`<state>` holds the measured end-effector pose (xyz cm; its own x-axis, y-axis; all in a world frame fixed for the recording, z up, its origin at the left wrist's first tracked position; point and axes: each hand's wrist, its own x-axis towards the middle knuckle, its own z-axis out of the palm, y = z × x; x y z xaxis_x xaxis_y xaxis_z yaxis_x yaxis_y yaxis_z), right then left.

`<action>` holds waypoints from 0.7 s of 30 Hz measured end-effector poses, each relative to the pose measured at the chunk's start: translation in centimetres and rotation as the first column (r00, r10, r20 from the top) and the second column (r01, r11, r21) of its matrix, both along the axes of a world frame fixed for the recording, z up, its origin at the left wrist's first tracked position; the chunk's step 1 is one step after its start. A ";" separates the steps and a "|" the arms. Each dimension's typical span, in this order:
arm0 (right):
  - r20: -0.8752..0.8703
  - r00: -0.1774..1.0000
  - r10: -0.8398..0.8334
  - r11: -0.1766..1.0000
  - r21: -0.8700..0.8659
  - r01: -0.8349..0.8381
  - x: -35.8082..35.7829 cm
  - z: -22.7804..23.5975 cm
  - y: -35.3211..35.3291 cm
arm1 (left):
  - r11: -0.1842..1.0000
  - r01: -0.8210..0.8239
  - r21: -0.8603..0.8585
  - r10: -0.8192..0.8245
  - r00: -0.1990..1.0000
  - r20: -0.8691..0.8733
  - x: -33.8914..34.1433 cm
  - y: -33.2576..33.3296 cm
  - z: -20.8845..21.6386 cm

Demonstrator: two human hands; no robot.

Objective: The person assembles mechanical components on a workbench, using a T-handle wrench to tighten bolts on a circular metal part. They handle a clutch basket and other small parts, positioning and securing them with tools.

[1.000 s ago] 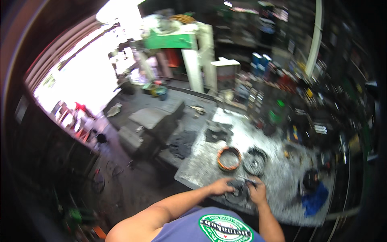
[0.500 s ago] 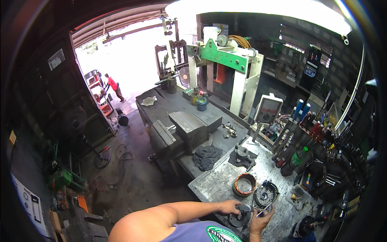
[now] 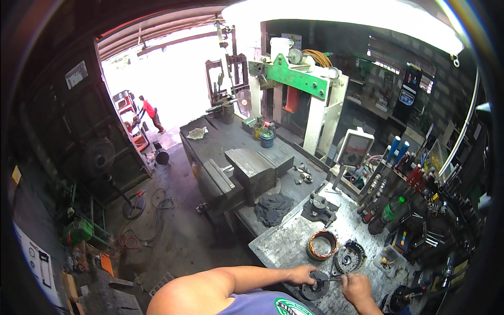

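Observation:
My left hand (image 3: 303, 274) is closed at the edge of a dark round metal part (image 3: 315, 290), its fingertips on the upper side. A thin rod-like tool (image 3: 333, 279) is in my right hand (image 3: 358, 287), its tip pointing left at that part; its exact kind is too small to tell. Just beyond my hands stands a stator ring with copper windings (image 3: 322, 244). To its right lies a dark slotted alternator housing (image 3: 350, 255). All of these are on the metal-topped bench (image 3: 283, 242).
A large bench vise (image 3: 252, 167) sits farther left, with a black rag (image 3: 274, 209) beside it. Metal parts (image 3: 319, 206) rest on a cloth behind the stator. Along the right are a clear tub (image 3: 388, 261), a green bottle (image 3: 392, 209) and racked tools.
My right hand has moved right and turned palm down, bringing the tool from tilted upright to nearly level against the round part. My left hand has stayed at the part.

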<state>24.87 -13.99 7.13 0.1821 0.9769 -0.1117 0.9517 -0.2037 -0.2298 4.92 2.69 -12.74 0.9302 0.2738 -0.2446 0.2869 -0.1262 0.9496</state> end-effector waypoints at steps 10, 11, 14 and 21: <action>-0.157 0.969 0.191 0.980 0.078 -0.181 -0.4 0.8 1.1 | 1.000 -0.008 -0.016 0.008 1.000 0.019 -0.1 -0.2 0.0; -0.159 0.960 0.229 0.973 0.002 -0.232 0.0 1.6 1.4 | 1.000 -0.003 -0.001 0.003 1.000 0.007 -0.1 -0.1 0.0; -0.212 0.906 0.367 0.924 -0.025 -0.381 1.0 3.9 1.6 | 1.000 0.013 -0.006 -0.012 1.000 0.019 -0.2 0.0 0.3; 0.171 0.881 0.441 0.874 -0.304 -0.379 0.0 5.2 1.9 | 0.999 0.026 -0.024 -0.026 1.000 -0.016 -0.5 0.2 1.6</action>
